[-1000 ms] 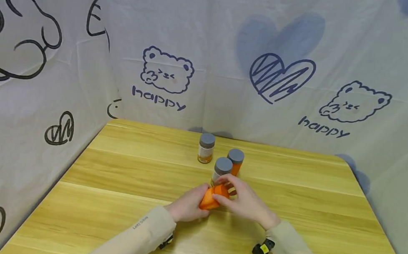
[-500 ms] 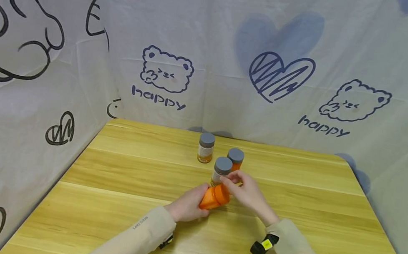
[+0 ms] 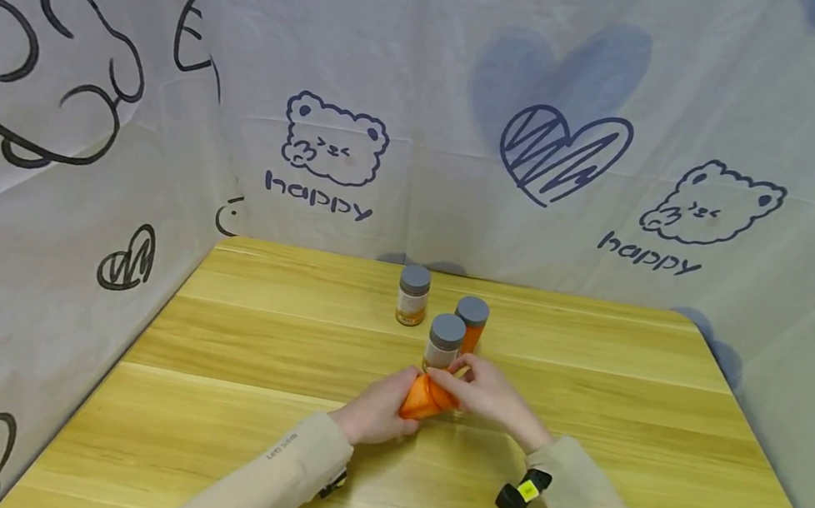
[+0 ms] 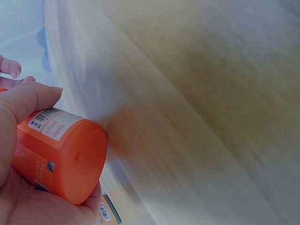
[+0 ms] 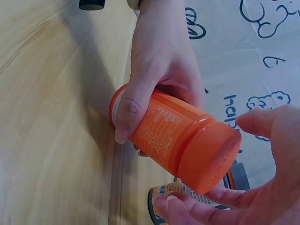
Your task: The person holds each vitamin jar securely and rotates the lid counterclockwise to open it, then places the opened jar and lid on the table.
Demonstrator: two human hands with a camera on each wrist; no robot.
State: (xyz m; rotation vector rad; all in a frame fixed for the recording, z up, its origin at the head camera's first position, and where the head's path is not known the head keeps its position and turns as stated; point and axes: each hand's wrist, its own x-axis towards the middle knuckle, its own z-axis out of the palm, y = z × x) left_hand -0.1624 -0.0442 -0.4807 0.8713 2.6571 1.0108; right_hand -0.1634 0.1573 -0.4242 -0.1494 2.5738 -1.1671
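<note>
My left hand (image 3: pixel 378 408) grips an orange plastic bottle (image 5: pixel 161 126) round its body. The bottle is tilted, with its orange cap (image 5: pixel 211 157) toward my right hand (image 3: pixel 493 394) and its base facing the camera in the left wrist view. Thumb and fingers of my right hand are spread loosely about the cap. In the right wrist view the thumb stands just off the cap, with the fingertips right at its lower side. Close behind the hands stands a grey-lidded jar (image 3: pixel 444 346) with a pale label, partly covered by the bottle and right hand.
Another grey-lidded jar (image 3: pixel 413 296) stands upright farther back. To the right, an orange bottle with a grey lid (image 3: pixel 472 316) is partly hidden by the nearer jar. A printed cloth (image 3: pixel 450 209) hangs behind the wooden table (image 3: pixel 582 442).
My right hand was round the cap, drew back up and to the right of it, and is at the cap again. My left hand and the bottle have hardly moved.
</note>
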